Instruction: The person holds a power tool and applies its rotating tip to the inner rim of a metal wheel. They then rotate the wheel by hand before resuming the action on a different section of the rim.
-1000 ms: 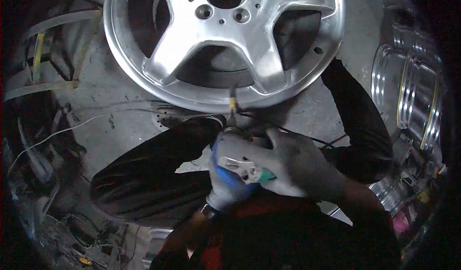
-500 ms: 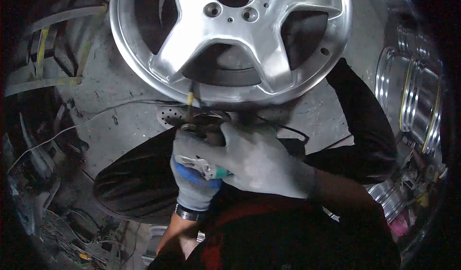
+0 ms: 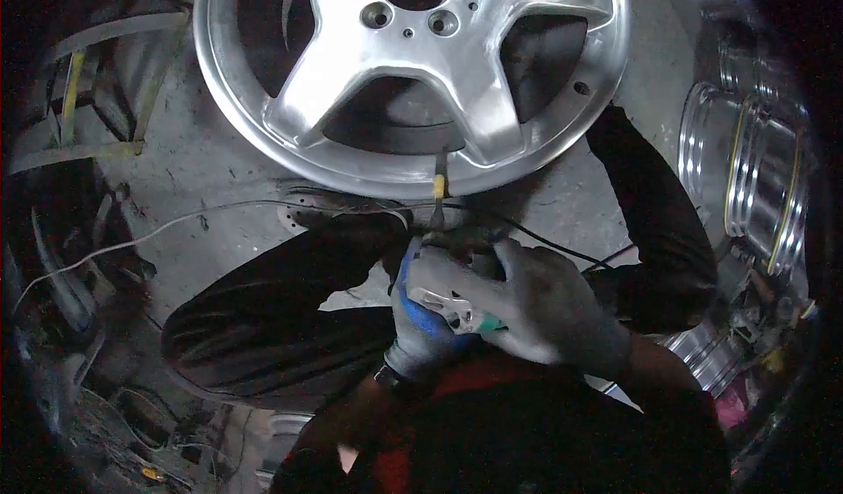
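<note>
Before me stands a silver alloy wheel (image 3: 307, 165) with broad spokes and a brushed look. Both gloved hands are wrapped around a slim power tool (image 3: 438, 197) with a narrow dark front, a yellow band and a silver and green rear part. Its tip overlaps the lower rim beside the base of a spoke. My left hand (image 3: 413, 340), in a grey glove with blue on it, grips the tool from the left. From the right, my right hand (image 3: 558, 310) closes over the body, hiding much of it. The exact kind of tool cannot be made out.
A cable (image 3: 202, 213) runs over the floor below the wheel. Polished wheel rims (image 3: 707, 156) stand at the right. At the left are a metal frame (image 3: 132, 150) and dark scrap parts (image 3: 66, 274). My crossed legs (image 3: 255, 318) flank the work.
Both hands and the tool have moved right, bringing the tip along the rim toward the base of the right spoke. The wheel appears slightly further left in view.
</note>
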The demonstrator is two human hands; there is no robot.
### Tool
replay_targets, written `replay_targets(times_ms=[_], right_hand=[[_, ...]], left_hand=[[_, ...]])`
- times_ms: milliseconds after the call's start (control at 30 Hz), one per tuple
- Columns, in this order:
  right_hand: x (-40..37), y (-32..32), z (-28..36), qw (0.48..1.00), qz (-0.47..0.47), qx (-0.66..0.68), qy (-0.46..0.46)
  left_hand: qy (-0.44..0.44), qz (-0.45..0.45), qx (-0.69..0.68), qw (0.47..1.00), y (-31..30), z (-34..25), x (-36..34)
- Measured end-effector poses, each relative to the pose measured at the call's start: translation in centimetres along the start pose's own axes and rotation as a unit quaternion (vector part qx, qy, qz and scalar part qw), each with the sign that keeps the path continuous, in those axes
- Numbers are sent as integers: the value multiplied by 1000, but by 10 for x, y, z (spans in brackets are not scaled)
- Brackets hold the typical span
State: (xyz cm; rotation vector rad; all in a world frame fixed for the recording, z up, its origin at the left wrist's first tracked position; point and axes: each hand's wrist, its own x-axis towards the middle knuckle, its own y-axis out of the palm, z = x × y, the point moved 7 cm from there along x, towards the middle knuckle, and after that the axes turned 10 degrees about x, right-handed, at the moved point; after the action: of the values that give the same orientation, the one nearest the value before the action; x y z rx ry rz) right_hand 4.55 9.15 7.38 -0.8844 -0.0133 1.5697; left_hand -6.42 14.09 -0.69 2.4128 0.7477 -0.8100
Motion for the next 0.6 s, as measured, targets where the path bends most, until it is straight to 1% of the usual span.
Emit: replay_targets(times_ms=[33,67,100,133,200,233,300,333,367,433,467,500,533,567,600], right_hand=[[1,0,1,1000,0,-1,-1],[4,0,5,1000,-2,7,-11],[8,1,9,1000,-5,16,-21],[14,5,10,1000,-6,18,-24],[24,7,23,988,-93,-29,-116],[30,9,28,988,-94,-25,-117],[43,15,37,989,-69,-68,-114],[50,10,43,985,-74,-87,-126],[57,12,42,985,-76,-87,-126],[64,14,43,977,-115,-34,-176],[63,13,42,977,-116,-34,-175],[61,14,41,978,-107,-44,-174],[59,15,39,979,-97,-54,-173],[52,15,38,979,-97,-55,-172],[41,13,34,982,-98,-50,-152]], left_hand=[[1,0,0,1000,-2,-7,1],[32,23,102,994,0,-22,3],[61,46,204,976,1,-32,3],[61,44,207,975,-5,-31,1],[21,-36,219,975,-33,-14,-6],[20,-36,222,974,-44,-6,-8],[81,-80,198,973,-67,-8,-10],[45,-66,83,993,-77,-5,-9],[45,-65,85,993,-80,-7,-7],[102,-103,192,971,-79,-35,-8],[157,-106,458,868,-69,-58,-13],[158,-104,458,869,-68,-53,-14],[142,-104,345,922,-70,-42,-14],[124,-102,225,961,-68,-33,-14],[124,-100,224,962,-61,-30,-13]])
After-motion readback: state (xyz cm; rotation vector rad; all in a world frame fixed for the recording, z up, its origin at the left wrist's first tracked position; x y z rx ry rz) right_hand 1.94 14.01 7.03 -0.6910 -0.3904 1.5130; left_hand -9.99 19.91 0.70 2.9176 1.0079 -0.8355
